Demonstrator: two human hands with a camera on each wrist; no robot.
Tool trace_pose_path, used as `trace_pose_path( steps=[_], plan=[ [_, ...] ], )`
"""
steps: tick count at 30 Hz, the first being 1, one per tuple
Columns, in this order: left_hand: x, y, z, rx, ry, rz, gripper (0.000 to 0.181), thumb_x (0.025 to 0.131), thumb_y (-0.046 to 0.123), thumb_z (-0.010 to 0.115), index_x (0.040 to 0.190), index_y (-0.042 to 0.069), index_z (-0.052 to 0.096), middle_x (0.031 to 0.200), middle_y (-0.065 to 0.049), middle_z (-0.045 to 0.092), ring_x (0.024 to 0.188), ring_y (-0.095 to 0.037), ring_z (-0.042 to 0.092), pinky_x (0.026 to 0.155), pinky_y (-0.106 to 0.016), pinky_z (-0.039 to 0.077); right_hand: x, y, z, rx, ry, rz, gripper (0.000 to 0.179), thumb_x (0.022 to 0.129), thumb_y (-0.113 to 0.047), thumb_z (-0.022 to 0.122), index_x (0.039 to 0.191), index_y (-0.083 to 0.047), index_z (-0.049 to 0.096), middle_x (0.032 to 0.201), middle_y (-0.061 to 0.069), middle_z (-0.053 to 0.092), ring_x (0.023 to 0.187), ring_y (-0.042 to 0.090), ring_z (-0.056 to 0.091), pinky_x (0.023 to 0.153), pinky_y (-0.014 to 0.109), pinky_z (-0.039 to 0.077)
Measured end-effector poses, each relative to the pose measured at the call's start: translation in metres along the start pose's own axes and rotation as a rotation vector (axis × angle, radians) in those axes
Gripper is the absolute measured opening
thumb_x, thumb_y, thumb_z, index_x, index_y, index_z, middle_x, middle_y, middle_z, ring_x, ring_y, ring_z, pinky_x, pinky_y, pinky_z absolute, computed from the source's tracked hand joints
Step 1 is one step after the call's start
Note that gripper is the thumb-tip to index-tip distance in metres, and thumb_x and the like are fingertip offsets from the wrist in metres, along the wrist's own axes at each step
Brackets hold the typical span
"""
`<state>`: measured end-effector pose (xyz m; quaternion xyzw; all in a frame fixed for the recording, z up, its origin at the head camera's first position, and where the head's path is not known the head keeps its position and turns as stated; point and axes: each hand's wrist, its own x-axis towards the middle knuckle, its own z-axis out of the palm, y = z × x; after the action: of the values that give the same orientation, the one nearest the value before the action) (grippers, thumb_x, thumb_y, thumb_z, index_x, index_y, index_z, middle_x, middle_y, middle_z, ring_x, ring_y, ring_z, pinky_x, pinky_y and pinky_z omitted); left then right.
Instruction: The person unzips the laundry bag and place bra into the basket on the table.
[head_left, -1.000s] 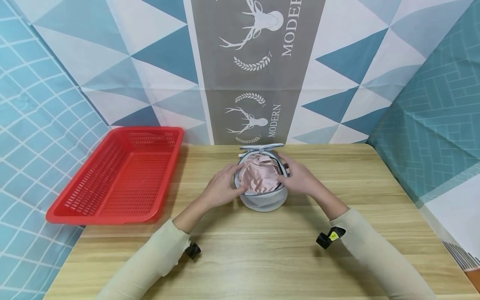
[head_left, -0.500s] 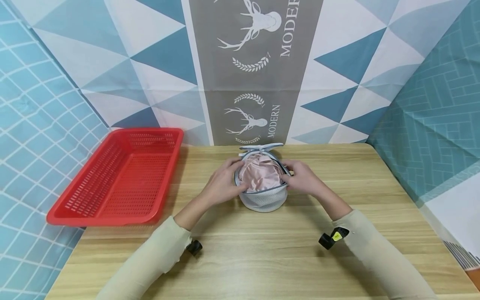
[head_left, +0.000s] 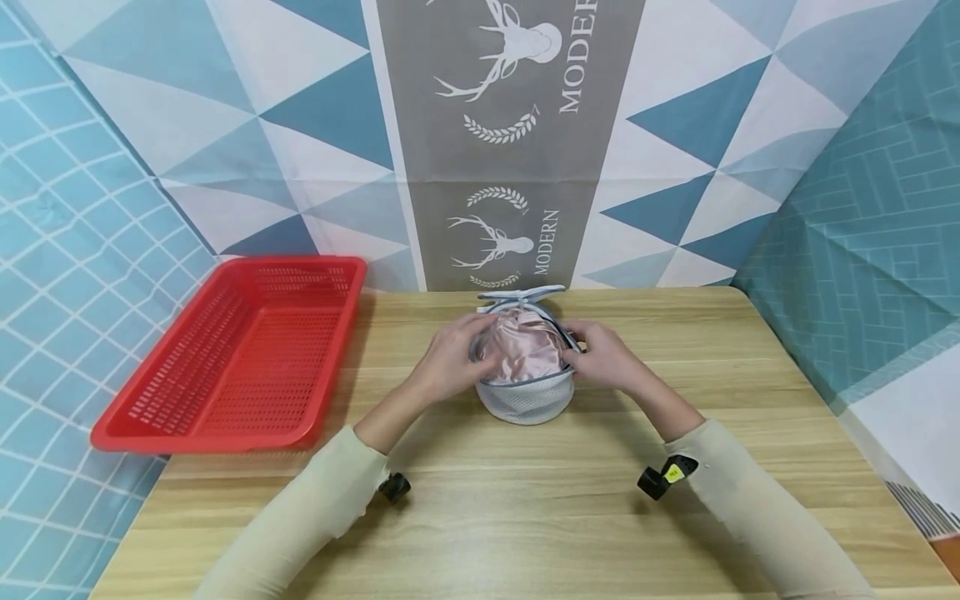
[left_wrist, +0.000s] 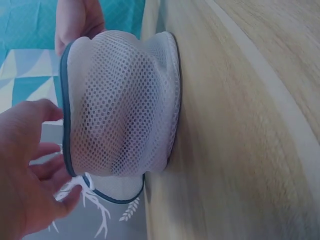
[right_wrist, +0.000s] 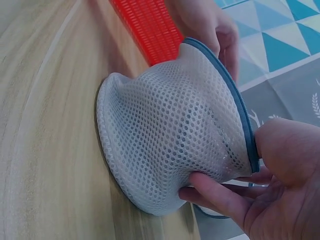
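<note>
A white mesh laundry bag (head_left: 527, 400) with a blue-grey zip edge stands unzipped on the table, its lid flap (head_left: 521, 296) folded back behind it. Crumpled pink satin fabric (head_left: 523, 343) fills its mouth. My left hand (head_left: 450, 360) is at the bag's left rim, fingers over the edge of the satin. In the left wrist view its loosely bent fingers (left_wrist: 50, 165) are beside the rim, and the thumb comes up to it. My right hand (head_left: 603, 357) pinches the right rim, thumb at the zip edge and fingers against the outer mesh (right_wrist: 170, 135).
A red perforated plastic basket (head_left: 281, 358) stands on the left of the wooden table (head_left: 525, 517). A patterned backdrop (head_left: 495, 150) rises along the table's back edge. Small black cameras (head_left: 655, 482) sit on both wrists.
My right hand has shifted slightly outward and now holds the right rim, drawing it outward. My left hand has moved slightly up, its fingers closer to the satin. The bag stays in place.
</note>
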<state>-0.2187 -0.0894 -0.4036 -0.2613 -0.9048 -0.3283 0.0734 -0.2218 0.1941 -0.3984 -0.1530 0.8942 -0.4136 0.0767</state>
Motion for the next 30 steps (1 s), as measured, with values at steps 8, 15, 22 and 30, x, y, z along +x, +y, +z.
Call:
trace_pose_path(
  steps=[8,15,22,30],
  plan=[
    [0.004,-0.005,0.006,0.047,-0.047,-0.099,0.070,0.098,0.028,0.080,0.157,-0.002,0.060,0.152,-0.025,0.070,0.140,-0.043,0.069,0.119,-0.060,0.056,0.000,0.004,0.005,0.026,0.006,0.014,0.054,0.103,-0.003,0.058,0.156,0.008,0.057,0.139,0.040,0.072,0.089,0.028,0.082,0.074,0.042,0.073],
    [0.008,-0.009,0.012,0.087,-0.078,-0.096,0.071,0.096,0.024,0.082,0.158,-0.004,0.059,0.142,-0.026,0.072,0.125,-0.041,0.073,0.109,-0.057,0.061,0.000,0.005,0.007,0.019,0.014,-0.001,0.053,0.102,-0.003,0.058,0.154,0.008,0.060,0.137,0.039,0.073,0.085,0.027,0.082,0.070,0.036,0.071],
    [0.025,-0.062,0.048,0.102,-0.064,-0.067,0.077,0.091,0.036,0.086,0.158,0.005,0.063,0.143,-0.019,0.073,0.120,-0.033,0.073,0.106,-0.050,0.061,-0.001,0.004,0.007,0.008,0.020,-0.035,0.050,0.100,-0.004,0.058,0.147,0.012,0.062,0.132,0.041,0.074,0.080,0.022,0.081,0.065,0.030,0.069],
    [0.041,-0.113,0.087,0.119,-0.036,-0.053,0.060,0.086,0.041,0.094,0.139,0.018,0.075,0.127,-0.004,0.083,0.111,-0.023,0.077,0.097,-0.045,0.062,-0.003,0.003,0.008,0.010,0.010,-0.031,0.055,0.100,-0.002,0.058,0.153,0.013,0.057,0.137,0.042,0.072,0.079,0.024,0.081,0.068,0.035,0.071]
  ],
)
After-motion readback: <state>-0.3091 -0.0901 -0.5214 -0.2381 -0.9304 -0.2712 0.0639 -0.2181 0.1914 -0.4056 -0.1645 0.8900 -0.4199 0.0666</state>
